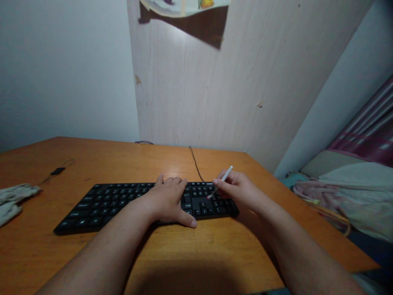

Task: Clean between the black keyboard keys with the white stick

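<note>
A black keyboard (107,207) lies on the wooden table in front of me, slightly angled. My left hand (168,200) spans it right of its middle, palm down, thumb over the near edge and fingers at the far edge, gripping it in place. Over the number pad, my right hand (235,186) pinches a slim brush (226,174) with a white handle. Its pinkish tip points down at the dark area above the arrow keys; whether it touches the surface I cannot tell. My left hand and forearm hide several of the middle keys.
The keyboard's cable (195,162) runs back to the far edge of the wooden table (196,246). At the left lie a whitish cloth (16,196) and a small black object (57,171) with a thin cord. Bedding (344,192) is beyond the table's right edge.
</note>
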A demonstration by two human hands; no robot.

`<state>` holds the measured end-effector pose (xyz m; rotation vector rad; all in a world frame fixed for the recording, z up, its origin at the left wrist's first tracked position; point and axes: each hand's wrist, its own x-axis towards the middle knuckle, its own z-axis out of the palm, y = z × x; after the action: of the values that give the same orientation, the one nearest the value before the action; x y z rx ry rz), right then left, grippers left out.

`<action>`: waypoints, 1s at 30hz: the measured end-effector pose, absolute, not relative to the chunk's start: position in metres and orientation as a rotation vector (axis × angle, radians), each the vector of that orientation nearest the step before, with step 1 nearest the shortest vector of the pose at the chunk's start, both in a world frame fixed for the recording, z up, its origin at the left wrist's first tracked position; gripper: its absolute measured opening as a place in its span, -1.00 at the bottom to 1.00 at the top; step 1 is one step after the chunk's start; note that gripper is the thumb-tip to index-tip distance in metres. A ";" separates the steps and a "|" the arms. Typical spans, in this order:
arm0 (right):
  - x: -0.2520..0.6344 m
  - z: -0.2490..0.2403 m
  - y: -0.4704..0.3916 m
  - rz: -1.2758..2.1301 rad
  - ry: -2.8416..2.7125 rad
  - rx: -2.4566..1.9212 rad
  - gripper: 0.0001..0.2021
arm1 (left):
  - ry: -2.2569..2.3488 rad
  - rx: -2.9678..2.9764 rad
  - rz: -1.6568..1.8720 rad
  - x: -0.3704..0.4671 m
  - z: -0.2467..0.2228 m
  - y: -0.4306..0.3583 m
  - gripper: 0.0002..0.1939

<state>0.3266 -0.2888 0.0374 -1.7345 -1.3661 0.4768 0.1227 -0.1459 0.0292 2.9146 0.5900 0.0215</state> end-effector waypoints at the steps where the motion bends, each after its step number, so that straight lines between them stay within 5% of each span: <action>1: 0.330 0.038 -0.289 0.395 -1.376 -1.794 -0.75 | 0.581 2.911 0.022 0.123 0.030 -0.146 0.30; 14: 0.339 0.052 -0.298 -0.271 -1.403 -2.256 -0.71 | 0.588 2.925 0.029 0.122 0.029 -0.145 0.29; 30: 0.329 0.027 -0.283 0.311 -1.348 -1.687 -0.66 | 0.575 2.930 0.049 0.123 0.025 -0.144 0.28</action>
<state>0.3292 -0.2826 0.0272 -1.6870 -1.3479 0.3111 0.1225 -0.1436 0.0253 2.9303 0.5753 0.0491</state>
